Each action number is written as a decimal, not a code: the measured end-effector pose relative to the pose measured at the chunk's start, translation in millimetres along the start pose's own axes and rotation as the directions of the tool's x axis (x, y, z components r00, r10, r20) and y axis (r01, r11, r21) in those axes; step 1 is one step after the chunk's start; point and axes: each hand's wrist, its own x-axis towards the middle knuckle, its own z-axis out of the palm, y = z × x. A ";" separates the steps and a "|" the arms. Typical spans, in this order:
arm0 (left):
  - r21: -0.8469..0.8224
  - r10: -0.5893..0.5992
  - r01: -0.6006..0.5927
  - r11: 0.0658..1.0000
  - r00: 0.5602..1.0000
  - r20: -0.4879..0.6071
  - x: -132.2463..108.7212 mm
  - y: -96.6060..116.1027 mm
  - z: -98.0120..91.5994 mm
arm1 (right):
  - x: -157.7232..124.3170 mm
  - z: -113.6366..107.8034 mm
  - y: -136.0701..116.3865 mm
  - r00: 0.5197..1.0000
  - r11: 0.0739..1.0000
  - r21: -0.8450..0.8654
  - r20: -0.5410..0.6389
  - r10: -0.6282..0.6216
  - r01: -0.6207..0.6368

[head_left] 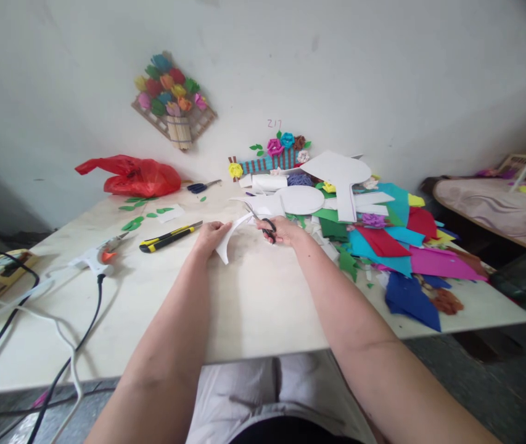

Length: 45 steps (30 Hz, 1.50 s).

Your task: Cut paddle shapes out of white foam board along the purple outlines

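My left hand (213,237) is closed on a curved piece of white paper (226,248) above the middle of the table. My right hand (281,230) grips a pair of scissors (269,229) by the black handles, with the blades pointing up and left at the white paper. Just beyond the hands lie more white cut shapes, among them an oval (301,200) and a mushroom-like shape (336,169). A yellow and black utility knife (170,237) rests left of my left hand.
A glue gun (98,256) with trailing cords and a power strip (1,277) occupy the left. Behind are a red plastic bag (131,176), dark-handled scissors (201,186) and green paper leaves (133,222). Coloured sheets (443,264) and scraps cover the right side.
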 end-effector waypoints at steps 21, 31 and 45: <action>-0.243 -0.006 0.014 0.970 0.999 0.036 -5.5 0.7 3.8 | 0.2 -11.8 3.6 0.965 0.995 -0.031 0.241 0.103 -0.098; -0.229 0.037 -0.020 0.973 0.997 0.067 -4.6 2.1 9.4 | -1.5 15.7 -2.5 0.976 0.994 -0.099 0.205 0.073 -0.053; -0.587 -0.137 0.255 0.768 0.962 0.238 -4.1 15.6 9.7 | -0.3 23.0 1.3 0.992 1.000 0.001 -0.124 -0.015 0.016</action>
